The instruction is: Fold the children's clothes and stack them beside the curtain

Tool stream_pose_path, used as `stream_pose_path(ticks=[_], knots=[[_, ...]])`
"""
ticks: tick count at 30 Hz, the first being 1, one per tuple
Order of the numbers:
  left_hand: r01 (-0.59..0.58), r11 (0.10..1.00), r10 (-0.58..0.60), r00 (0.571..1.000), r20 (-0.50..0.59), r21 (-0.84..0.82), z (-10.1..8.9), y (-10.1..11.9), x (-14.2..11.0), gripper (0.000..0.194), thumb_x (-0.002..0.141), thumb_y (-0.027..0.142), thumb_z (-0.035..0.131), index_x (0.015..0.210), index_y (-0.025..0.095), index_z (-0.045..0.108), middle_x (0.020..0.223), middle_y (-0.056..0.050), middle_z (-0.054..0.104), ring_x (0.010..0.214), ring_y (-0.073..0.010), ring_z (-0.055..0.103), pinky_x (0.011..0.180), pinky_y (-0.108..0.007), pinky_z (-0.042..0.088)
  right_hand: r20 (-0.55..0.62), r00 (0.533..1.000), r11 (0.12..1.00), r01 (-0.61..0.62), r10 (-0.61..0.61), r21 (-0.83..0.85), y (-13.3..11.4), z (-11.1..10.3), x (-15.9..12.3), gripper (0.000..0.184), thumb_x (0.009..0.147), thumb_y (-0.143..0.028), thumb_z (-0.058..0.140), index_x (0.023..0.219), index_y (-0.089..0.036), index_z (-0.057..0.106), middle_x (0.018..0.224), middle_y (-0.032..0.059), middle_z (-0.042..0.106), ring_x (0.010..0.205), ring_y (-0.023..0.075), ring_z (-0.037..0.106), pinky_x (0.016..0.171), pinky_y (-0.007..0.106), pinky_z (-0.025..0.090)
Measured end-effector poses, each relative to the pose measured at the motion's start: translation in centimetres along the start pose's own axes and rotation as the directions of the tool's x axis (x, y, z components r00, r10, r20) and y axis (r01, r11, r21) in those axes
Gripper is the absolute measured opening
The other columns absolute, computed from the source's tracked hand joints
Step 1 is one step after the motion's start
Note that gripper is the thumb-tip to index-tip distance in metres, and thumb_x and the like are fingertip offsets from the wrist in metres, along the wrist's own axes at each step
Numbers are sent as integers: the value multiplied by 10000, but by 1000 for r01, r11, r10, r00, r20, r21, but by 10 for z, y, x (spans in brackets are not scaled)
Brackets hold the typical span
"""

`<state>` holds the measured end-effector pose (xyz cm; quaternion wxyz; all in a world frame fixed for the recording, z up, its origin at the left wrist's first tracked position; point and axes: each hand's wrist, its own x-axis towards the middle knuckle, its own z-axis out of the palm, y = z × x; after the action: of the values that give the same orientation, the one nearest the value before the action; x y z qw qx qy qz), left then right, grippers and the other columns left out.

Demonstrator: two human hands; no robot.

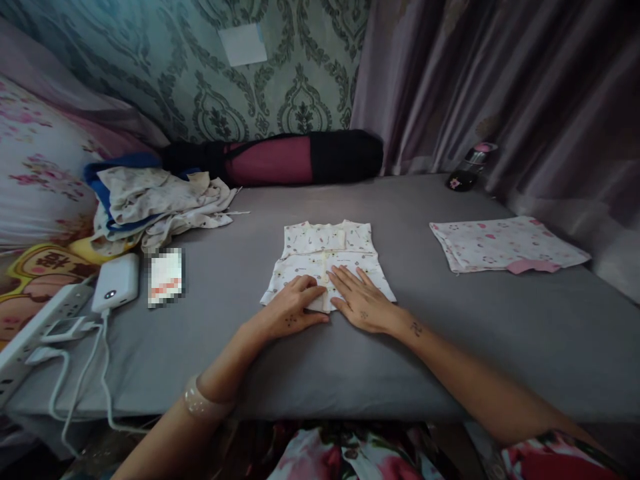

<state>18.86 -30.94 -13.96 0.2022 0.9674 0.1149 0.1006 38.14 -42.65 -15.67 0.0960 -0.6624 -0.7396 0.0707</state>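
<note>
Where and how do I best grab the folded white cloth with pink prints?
Probably pinch the folded cloth by its left edge, all layers together, with the right hand coming from the left: it lies flat, and that edge faces the hand.

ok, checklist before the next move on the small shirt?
1. Left hand on the shirt: ok, at its near edge.
2. Right hand on the shirt: ok, fingers spread.
3. Shirt's underside free of creases: cannot tell, hidden.
4. Power bank apart from the shirt: ok.
5. Patterned folded cloth apart from the shirt: ok.
6. Clothes pile folded: not ok, crumpled.
</note>
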Motion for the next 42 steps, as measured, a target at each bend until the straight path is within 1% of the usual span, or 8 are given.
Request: stream_pose_path(ticks=[8,17,21,24,27,31,35,42], knots=[[-82,997,82,996,28,-5,0,0,4,314,933,427,503,1112,197,619,1056,-76,613,990,-197,566,872,-319,458,-51,999,1000,16,-15,27,0,0,-2,565,998,-437,292,1468,-128,352,1534,118,304,1431,259,230,1173,507,173],[-164,944,151,986,66,285,-4,17,9,323,1000,308,333,977,147,612,913,-76,625,869,-189,581,809,-326,466,-83,994,991,85,-77,105,-3,-6,-13,550,944,-430,466,1419,-154,439,1489,116,399,1405,268,298,1161,506,234],[-134,924,141,990,5,358,4,14,14,341,1010,285,288,889,148,576,840,-63,613,797,-178,577,759,-312,469,-150,984,989,109,-94,96,-1,-1,-13,487,922,-380,522,1364,-176,507,1438,116,472,1350,255,399,1144,491,287],[-77,933,97,995,-38,352,10,10,15,331,1015,295,276,902,154,553,826,-57,611,793,-178,577,748,-308,472,-211,973,990,114,-94,86,2,2,-10,390,942,-312,498,1300,-176,568,1368,109,547,1292,242,472,1118,465,345],[-64,946,83,995,-48,317,11,9,13,314,1012,347,296,958,161,543,863,-59,616,837,-183,582,779,-313,475,-247,963,989,131,-109,72,7,3,-10,326,954,-257,471,1234,-178,617,1306,99,599,1236,232,526,1083,442,402],[-90,960,90,996,10,266,3,7,6,319,990,411,357,1063,168,550,960,-72,629,918,-196,585,821,-325,481,-243,956,980,186,-162,77,18,-3,-14,335,932,-162,471,1227,-197,625,1296,87,609,1206,211,555,1045,407,455],[-66,973,63,998,18,220,-5,0,-7,286,1004,307,334,1110,188,571,1056,-77,640,1039,-200,584,904,-346,473,-207,957,974,220,-204,53,31,-12,-20,441,880,-22,410,1230,-184,623,1295,89,611,1192,193,570,1020,373,480],[11,976,-15,1000,16,215,-13,-15,-29,314,968,168,342,1202,172,552,1193,-105,631,1116,-222,573,921,-377,480,-228,958,981,190,-175,45,51,-15,-26,495,827,14,400,1209,-194,637,1276,90,622,1180,195,580,1005,379,495]])
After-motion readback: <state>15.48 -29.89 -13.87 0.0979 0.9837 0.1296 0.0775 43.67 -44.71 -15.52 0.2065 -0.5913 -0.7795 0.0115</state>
